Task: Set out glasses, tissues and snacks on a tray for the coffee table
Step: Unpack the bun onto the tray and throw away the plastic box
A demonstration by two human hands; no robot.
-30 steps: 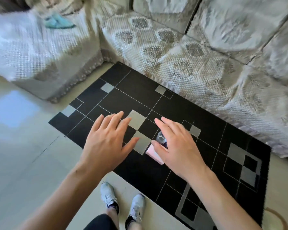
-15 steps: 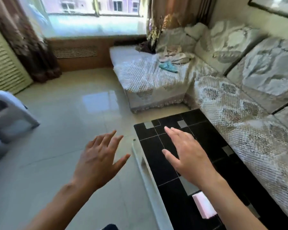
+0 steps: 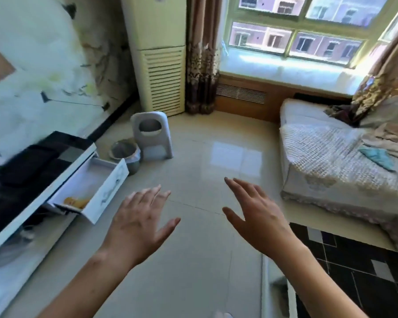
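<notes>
Both hands, left hand [image 3: 138,223] and right hand [image 3: 260,216], hover spread-fingered and empty. The step looks like fetching; next likely calls for reaching the open drawer [image 3: 94,187].

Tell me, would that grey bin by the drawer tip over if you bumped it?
Probably, fairly easily. The grey bin looks like thin plastic with only a loose liner showing, so likely light. It's taller than wide and stands free on glossy tiles, so it might slide first.

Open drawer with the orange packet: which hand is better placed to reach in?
Left, probably. The left hand is empty, fingers spread, on the same side as the open drawer; the right hand, also empty, would have to cross over.
</notes>
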